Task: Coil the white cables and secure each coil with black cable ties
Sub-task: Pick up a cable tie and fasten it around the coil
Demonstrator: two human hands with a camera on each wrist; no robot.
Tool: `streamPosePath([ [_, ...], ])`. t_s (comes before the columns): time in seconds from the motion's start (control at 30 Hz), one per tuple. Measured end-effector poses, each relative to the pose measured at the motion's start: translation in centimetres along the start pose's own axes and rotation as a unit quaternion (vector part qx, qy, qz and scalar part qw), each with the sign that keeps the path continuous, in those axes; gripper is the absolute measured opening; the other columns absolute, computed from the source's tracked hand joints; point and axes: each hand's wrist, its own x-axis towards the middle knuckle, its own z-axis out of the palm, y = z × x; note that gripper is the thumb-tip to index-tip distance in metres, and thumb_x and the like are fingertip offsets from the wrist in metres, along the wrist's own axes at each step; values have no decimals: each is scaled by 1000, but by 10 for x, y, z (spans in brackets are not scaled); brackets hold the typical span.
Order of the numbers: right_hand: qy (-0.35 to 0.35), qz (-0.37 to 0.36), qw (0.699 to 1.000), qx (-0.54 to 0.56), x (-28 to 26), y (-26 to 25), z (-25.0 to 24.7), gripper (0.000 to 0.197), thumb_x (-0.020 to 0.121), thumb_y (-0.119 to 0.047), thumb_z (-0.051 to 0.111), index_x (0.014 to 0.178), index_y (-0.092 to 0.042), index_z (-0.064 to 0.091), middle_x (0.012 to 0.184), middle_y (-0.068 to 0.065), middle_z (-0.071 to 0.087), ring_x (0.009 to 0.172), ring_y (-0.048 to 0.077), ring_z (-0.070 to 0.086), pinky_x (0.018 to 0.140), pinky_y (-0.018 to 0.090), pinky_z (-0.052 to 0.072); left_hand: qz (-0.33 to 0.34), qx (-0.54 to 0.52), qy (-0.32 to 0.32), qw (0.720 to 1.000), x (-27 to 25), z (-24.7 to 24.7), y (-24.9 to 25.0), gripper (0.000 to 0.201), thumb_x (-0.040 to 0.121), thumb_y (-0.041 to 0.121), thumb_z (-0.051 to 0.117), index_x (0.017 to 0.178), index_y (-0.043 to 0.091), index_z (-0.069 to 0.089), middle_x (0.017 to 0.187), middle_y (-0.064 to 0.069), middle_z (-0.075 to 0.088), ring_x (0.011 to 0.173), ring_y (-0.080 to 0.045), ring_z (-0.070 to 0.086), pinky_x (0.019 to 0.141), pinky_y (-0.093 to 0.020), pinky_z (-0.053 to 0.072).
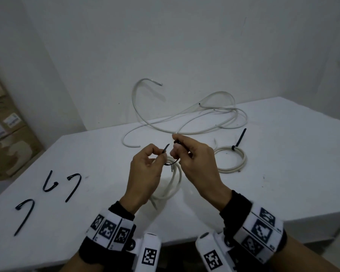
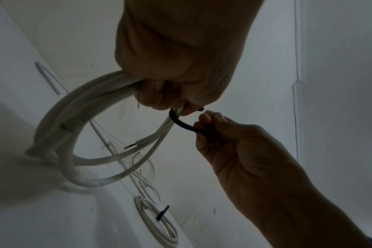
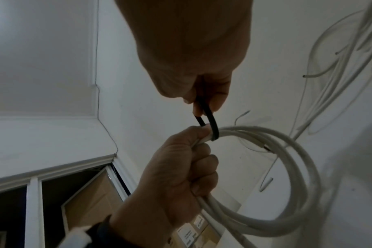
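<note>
My left hand (image 1: 159,156) grips a white cable coil (image 1: 175,183) lifted over the table and pinches one end of a black cable tie (image 1: 170,163) looped under the strands. My right hand (image 1: 175,146) pinches the tie's other end just above. In the left wrist view the left hand (image 2: 181,107) clutches the coil (image 2: 60,125), with the tie (image 2: 181,123) curving to the right hand (image 2: 244,151). In the right wrist view the right hand (image 3: 202,104) holds the tie (image 3: 210,117) above the left hand (image 3: 181,167) and coil (image 3: 287,184).
A finished coil (image 1: 232,160) with a black tie (image 1: 238,140) lies to the right. Loose white cables (image 1: 185,118) sprawl at the back of the white table (image 1: 283,183). Three spare black ties (image 1: 73,185) lie at the left. Cardboard boxes (image 1: 8,134) stand beyond the left edge.
</note>
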Motion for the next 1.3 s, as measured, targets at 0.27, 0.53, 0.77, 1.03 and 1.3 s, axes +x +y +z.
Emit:
streamPosePath([
  [0.27,-8,-15,999,-27,-1,8,2,25,92,-10,56,114,-10,67,80,-9,66,72,-10,60,69,3,43,64,73,15,995,-3,3,1,13,93,12,58,82,5,61,66,3,71,39,0,48,44,-10,33],
  [0.53,-68,0,995,-71,4,5,-8,23,92,-10,56,111,-6,68,80,5,72,70,8,66,65,2,45,70,83,6,994,-4,5,-2,13,93,11,58,81,5,61,55,9,64,35,-4,41,41,-7,28],
  [0.77,-130,48,989,-53,11,7,-11,22,88,-15,63,109,-10,70,80,1,71,55,-6,60,57,2,43,57,72,-15,996,-6,7,1,18,93,10,58,76,4,58,46,12,58,34,-3,40,40,-8,26],
  [1.03,-55,63,993,85,14,7,-15,17,85,-12,67,75,1,63,68,16,69,61,37,66,51,39,55,-52,-38,-94,993,1,4,4,14,95,24,56,90,11,58,44,6,50,37,-15,24,39,-20,19],
  [1.3,-46,49,995,67,19,10,-18,22,83,-16,70,69,-5,58,68,13,68,61,26,67,63,43,56,-75,-113,-177,975,1,3,6,23,90,38,51,109,26,58,42,9,38,34,-7,17,41,-20,14],
])
